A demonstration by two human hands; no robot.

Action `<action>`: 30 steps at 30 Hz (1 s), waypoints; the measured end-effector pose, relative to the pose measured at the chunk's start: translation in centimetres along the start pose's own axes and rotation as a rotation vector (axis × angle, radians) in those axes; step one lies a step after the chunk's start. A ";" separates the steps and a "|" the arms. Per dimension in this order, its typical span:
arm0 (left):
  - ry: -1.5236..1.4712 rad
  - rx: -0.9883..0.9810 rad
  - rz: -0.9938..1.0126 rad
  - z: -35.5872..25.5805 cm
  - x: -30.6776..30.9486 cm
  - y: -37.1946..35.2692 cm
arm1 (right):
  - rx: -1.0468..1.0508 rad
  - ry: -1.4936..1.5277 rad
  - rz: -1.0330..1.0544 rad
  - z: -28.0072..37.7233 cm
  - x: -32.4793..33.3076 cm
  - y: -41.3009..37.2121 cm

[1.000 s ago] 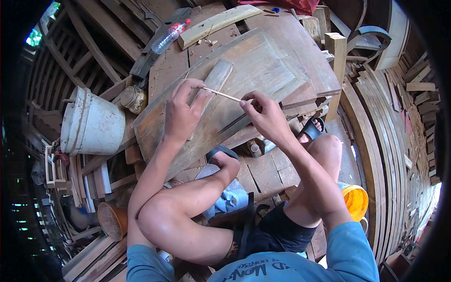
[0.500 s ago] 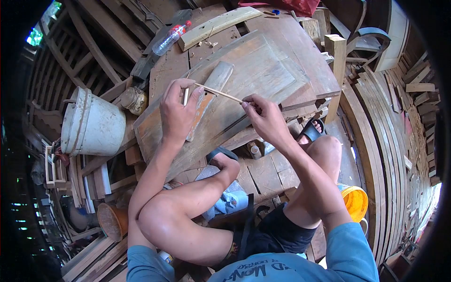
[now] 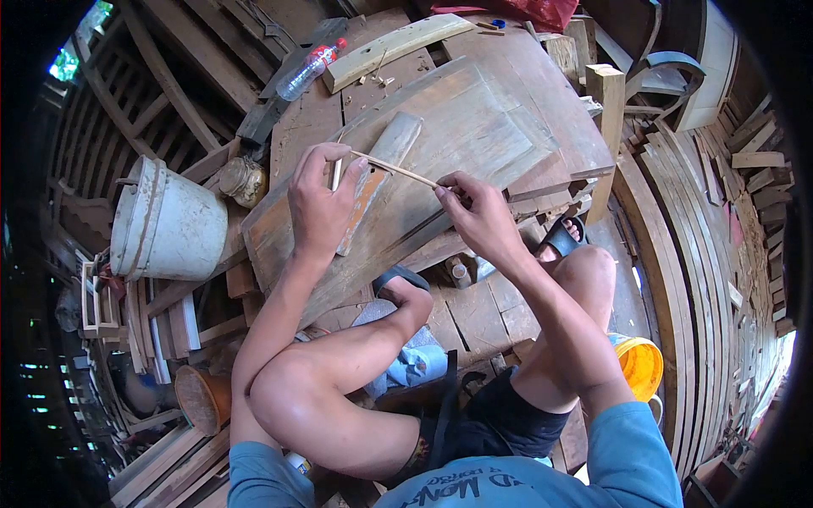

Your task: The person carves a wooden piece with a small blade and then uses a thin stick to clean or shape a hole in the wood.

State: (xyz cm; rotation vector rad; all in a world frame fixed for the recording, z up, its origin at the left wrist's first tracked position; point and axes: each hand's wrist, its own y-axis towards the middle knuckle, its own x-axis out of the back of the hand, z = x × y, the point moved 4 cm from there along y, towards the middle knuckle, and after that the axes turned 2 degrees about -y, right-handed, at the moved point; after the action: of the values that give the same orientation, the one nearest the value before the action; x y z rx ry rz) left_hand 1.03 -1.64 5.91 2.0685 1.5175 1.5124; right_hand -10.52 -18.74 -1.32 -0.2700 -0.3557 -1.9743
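Observation:
A thin wooden stick (image 3: pixel 396 169) spans between my two hands above the work board. My left hand (image 3: pixel 320 199) pinches its left end, and a second short pale stick (image 3: pixel 337 174) also sticks out between those fingers. The stick's other end is pinched in the fingertips of my right hand (image 3: pixel 476 212). Beneath them lies a wide, worn wooden panel (image 3: pixel 461 118). On it, close behind my left hand, rests a narrow wooden block (image 3: pixel 398 140) with an orange-brown side.
A plastic bottle (image 3: pixel 305 74) and a curved wood piece (image 3: pixel 398 52) lie at the back. A white bucket (image 3: pixel 174 222) and a jar (image 3: pixel 243 181) stand left. An upright post (image 3: pixel 606 127) rises at right, beside stacked planks (image 3: pixel 677 254). A yellow bucket (image 3: pixel 637 366) is low right.

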 end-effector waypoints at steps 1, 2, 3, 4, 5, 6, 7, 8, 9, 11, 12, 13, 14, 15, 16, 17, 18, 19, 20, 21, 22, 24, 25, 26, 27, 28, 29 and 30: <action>0.003 -0.004 0.000 0.0 0.0 0.0 | 0.002 0.006 -0.002 0.0 0.0 0.0; 0.003 -0.004 0.000 0.0 0.0 0.0 | 0.004 0.011 -0.004 -0.1 0.0 0.0; 0.006 0.003 0.003 0.0 0.0 0.0 | 0.005 0.011 -0.004 0.0 0.0 0.0; 0.008 0.010 0.006 0.0 0.0 0.0 | -0.005 0.005 0.000 0.0 0.1 0.0; 0.008 0.010 0.005 0.1 0.0 0.0 | -0.014 -0.001 0.005 0.0 0.1 0.0; 0.011 -0.003 -0.003 0.2 -0.1 -0.1 | -0.014 -0.001 0.005 0.0 0.0 0.0; 0.014 -0.016 -0.011 0.2 -0.1 -0.1 | -0.003 0.008 -0.003 0.0 0.0 0.0; 0.014 -0.016 -0.011 0.2 -0.1 -0.1 | 0.008 0.017 -0.011 0.0 0.0 0.0; -0.011 0.026 -0.012 0.4 -0.1 -0.2 | 0.008 0.017 -0.011 0.0 0.0 0.0; -0.036 0.068 -0.013 0.6 -0.2 -0.3 | -0.001 0.019 -0.003 0.0 0.1 0.1; -0.074 0.058 -0.015 0.6 -0.4 -0.2 | 0.000 0.019 -0.003 0.0 0.1 0.1; -0.112 0.048 -0.017 0.5 -0.4 -0.2 | 0.009 0.004 -0.009 0.1 0.2 0.0; -0.112 0.048 -0.018 0.5 -0.4 -0.2 | 0.018 -0.010 -0.015 0.2 0.2 0.0; -0.111 0.041 0.033 0.4 -0.4 -0.3 | 0.018 -0.010 -0.015 0.3 0.3 0.0; -0.110 0.034 0.084 0.3 -0.5 -0.3 | 0.011 -0.012 -0.014 0.3 0.3 0.0; -0.111 0.033 0.084 0.1 -0.4 -0.3 | 0.004 -0.013 -0.014 0.4 0.4 -0.1; -0.109 0.046 0.080 -0.1 -0.4 -0.2 | 0.004 -0.013 -0.015 0.3 0.4 -0.1; -0.108 0.060 0.076 -0.2 -0.4 -0.2 | 0.016 -0.009 -0.029 0.2 0.4 -0.1; -0.108 0.060 0.077 -0.1 -0.4 -0.2 | 0.028 -0.004 -0.044 0.2 0.4 -0.1; -0.118 0.045 0.065 0.0 -0.4 -0.2 | 0.028 -0.004 -0.044 0.1 0.4 0.0; -0.127 0.029 0.053 0.1 -0.4 -0.1 | 0.021 -0.001 -0.042 0.0 0.4 0.0; -0.115 0.012 0.054 -0.1 -0.3 -0.2 | 0.015 0.002 -0.040 -0.1 0.4 0.1; -0.102 -0.006 0.055 -0.2 -0.3 -0.2 | 0.024 0.003 -0.044 -0.1 0.3 0.1; -0.102 -0.006 0.055 -0.1 -0.3 -0.2 | 0.034 0.004 -0.049 -0.1 0.3 0.1; -0.104 -0.003 0.052 -0.1 -0.3 -0.1 | 0.035 0.004 -0.049 -0.1 0.4 0.1; -0.106 0.001 0.050 -0.1 -0.3 -0.2 | 0.024 0.002 -0.043 -0.1 0.4 0.1; -0.106 0.001 0.050 -0.1 -0.3 -0.2 | 0.013 0.000 -0.038 -0.2 0.3 0.1; -0.107 0.011 0.057 -0.2 -0.3 -0.2 | 0.013 0.000 -0.038 -0.1 0.4 0.1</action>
State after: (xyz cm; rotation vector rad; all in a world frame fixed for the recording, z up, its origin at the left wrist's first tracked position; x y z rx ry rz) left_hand 0.80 -1.87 5.66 2.1783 1.4438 1.3905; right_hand -10.63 -19.11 -1.27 -0.2567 -0.3758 -2.0083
